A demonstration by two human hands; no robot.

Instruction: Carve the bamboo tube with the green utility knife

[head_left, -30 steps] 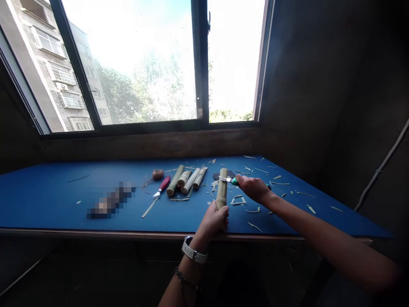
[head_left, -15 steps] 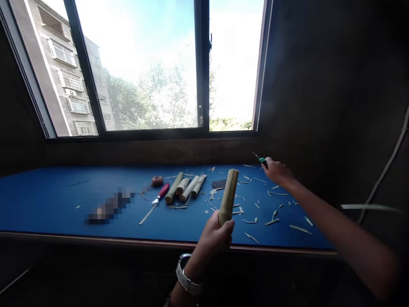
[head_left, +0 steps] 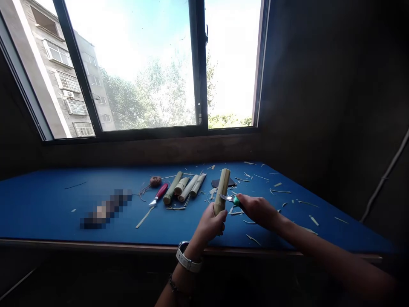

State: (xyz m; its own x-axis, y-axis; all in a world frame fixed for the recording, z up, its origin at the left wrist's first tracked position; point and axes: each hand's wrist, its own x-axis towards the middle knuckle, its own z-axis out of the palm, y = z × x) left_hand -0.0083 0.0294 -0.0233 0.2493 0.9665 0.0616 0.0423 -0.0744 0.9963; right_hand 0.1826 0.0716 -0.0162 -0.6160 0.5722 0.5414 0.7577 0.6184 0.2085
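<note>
My left hand (head_left: pixel 213 221) is wrapped round the lower end of a bamboo piece (head_left: pixel 223 183), which stands nearly upright above the front of the table. My right hand (head_left: pixel 257 209) grips the green handle of a knife (head_left: pixel 235 200). Its blade lies against the side of the bamboo, a little above my left fingers. Behind the bamboo, partly hidden by it, a dark flat block (head_left: pixel 230 182) rests on the table. Pale bamboo shavings (head_left: pixel 252 238) lie scattered around and beyond my right hand.
Several bamboo pieces (head_left: pixel 172 187) lie on the blue table (head_left: pixel 108 181), left of my hands. Beside them are a red-handled knife (head_left: pixel 160 192) and a ball of brown twine (head_left: pixel 155 181). A blurred-out item (head_left: pixel 107 209) is farther left. A window (head_left: pixel 137 64) rises behind the table.
My right hand has swung the knife in from the far right, and its blade now meets the bamboo. A strip that was in the air at the right is gone from there.
</note>
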